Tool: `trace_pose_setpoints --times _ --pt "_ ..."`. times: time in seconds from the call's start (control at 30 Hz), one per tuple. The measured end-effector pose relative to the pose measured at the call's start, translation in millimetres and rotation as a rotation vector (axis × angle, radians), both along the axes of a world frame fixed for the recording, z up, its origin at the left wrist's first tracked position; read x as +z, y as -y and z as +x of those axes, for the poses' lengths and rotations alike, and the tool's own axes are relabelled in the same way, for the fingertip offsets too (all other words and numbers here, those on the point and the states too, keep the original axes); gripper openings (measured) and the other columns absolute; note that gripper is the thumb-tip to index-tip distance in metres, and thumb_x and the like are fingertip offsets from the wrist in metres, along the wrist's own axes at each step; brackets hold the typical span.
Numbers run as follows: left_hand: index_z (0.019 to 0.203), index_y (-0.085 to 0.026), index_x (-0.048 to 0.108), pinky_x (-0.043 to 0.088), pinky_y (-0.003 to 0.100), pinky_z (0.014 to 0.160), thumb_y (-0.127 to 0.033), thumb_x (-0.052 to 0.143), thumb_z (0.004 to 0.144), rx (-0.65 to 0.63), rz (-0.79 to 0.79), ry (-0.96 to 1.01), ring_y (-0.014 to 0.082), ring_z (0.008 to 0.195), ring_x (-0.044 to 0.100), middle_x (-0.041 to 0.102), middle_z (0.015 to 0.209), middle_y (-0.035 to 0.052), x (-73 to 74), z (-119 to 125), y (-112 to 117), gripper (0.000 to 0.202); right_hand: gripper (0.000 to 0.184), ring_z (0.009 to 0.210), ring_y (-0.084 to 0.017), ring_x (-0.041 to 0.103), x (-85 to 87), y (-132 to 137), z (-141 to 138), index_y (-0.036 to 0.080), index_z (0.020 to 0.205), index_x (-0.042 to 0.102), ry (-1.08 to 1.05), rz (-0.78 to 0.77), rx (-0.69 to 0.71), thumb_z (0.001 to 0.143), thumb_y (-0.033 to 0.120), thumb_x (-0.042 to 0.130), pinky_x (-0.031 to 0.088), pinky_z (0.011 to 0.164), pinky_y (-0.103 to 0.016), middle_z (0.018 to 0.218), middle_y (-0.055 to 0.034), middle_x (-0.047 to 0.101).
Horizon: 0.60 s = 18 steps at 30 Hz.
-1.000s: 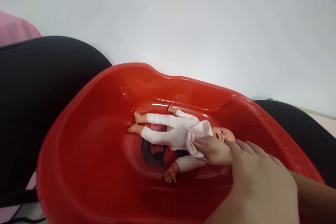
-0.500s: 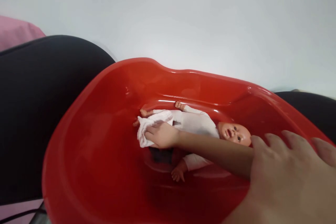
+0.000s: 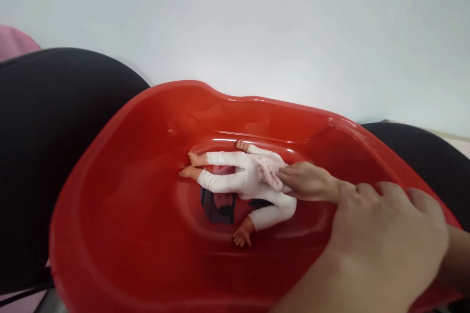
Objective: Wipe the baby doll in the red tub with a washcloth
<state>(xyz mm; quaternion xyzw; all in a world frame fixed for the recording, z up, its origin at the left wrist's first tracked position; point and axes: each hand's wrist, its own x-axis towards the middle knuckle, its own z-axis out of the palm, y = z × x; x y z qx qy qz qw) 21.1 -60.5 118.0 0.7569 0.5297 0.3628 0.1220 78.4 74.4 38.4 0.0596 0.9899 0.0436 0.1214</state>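
A baby doll in a white suit lies on its back in the bottom of a red plastic tub, feet to the left. My right hand reaches in from the right and presses a small pale pink cloth on the doll's chest; the hand hides the doll's head. My left hand is close to the camera, with its fingers curled over the tub's near right rim.
The tub rests across black padded cushions, with another black cushion at the right. A white wall fills the background. Something pink shows at the far left. A dark picture lies on the tub's floor under the doll.
My right hand swept the cloth from the doll's chest down to its legs and has come back to the chest. My left hand stayed on the rim.
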Motion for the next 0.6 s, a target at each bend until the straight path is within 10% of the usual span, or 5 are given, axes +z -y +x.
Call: trace_pose_setpoints --times 0.17,0.47,0.6 --pt "0.117 -0.008 0.065 0.059 0.051 0.078 -0.015 0.033 0.103 -0.034 -0.058 -0.007 0.0308 0.09 0.07 0.07 0.098 0.0136 -0.3 8.9 1.0 0.035 0.016 0.076 -0.019 0.064 -34.9 30.6 -18.9 0.019 0.098 0.068 0.0 -0.126 0.041 0.096 0.022 0.052 0.043 0.065 -0.032 0.089 -0.0102 0.071" --pt "0.106 -0.013 0.074 0.055 0.044 0.07 -0.013 0.036 0.101 0.079 0.072 -0.042 0.0232 0.076 0.064 0.062 0.082 0.0085 -11.8 16.2 11.4 0.038 0.032 0.093 -0.025 0.066 -84.5 64.9 -142.6 0.017 0.117 0.064 -0.06 -0.318 0.2 0.096 0.038 0.054 0.052 0.08 -0.038 0.115 -0.0132 0.072" --pt "0.101 -0.015 0.07 0.056 0.046 0.076 -0.015 0.04 0.1 0.074 0.043 -0.053 0.0235 0.077 0.064 0.064 0.086 0.0075 -5.7 5.5 7.2 0.031 0.023 0.094 -0.023 0.068 -77.8 81.5 -175.5 0.018 0.104 0.065 -0.268 -0.837 -0.147 0.093 0.036 0.058 0.054 0.091 -0.039 0.106 -0.0086 0.074"
